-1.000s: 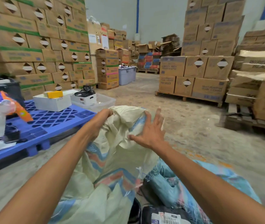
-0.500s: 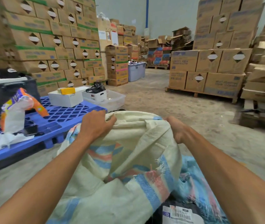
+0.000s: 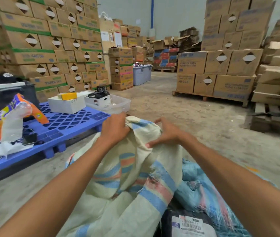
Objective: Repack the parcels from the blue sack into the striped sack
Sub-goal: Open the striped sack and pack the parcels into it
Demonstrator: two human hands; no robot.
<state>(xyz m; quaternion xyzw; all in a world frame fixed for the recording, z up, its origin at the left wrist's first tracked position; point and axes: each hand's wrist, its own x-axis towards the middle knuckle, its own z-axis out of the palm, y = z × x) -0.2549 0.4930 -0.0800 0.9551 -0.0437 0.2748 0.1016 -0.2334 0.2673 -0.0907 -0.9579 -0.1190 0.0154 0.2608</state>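
Note:
A cream sack with blue and pink stripes (image 3: 129, 182) lies bunched on the floor in front of me. My left hand (image 3: 114, 130) grips its top edge in a fist. My right hand (image 3: 165, 134) pinches the cloth just to the right, thumb pressed into a fold. Under my right forearm lies the blue sack (image 3: 202, 194), open and crumpled. A dark parcel with a white barcode label (image 3: 189, 224) shows at its mouth near the bottom edge.
A blue plastic pallet (image 3: 62, 127) at the left carries a white box (image 3: 66, 104), a clear tub (image 3: 117, 104), an orange-and-white bag (image 3: 14, 117) and a phone (image 3: 29, 139). Stacked cartons (image 3: 50, 48) wall both sides. A wooden pallet of boxes (image 3: 216, 77) stands right. Bare concrete floor (image 3: 187, 113) lies ahead.
My hands spread the sack's top edge apart, then came back together and gathered it into a bunch. The right hand went from open fingers to pinching the cloth.

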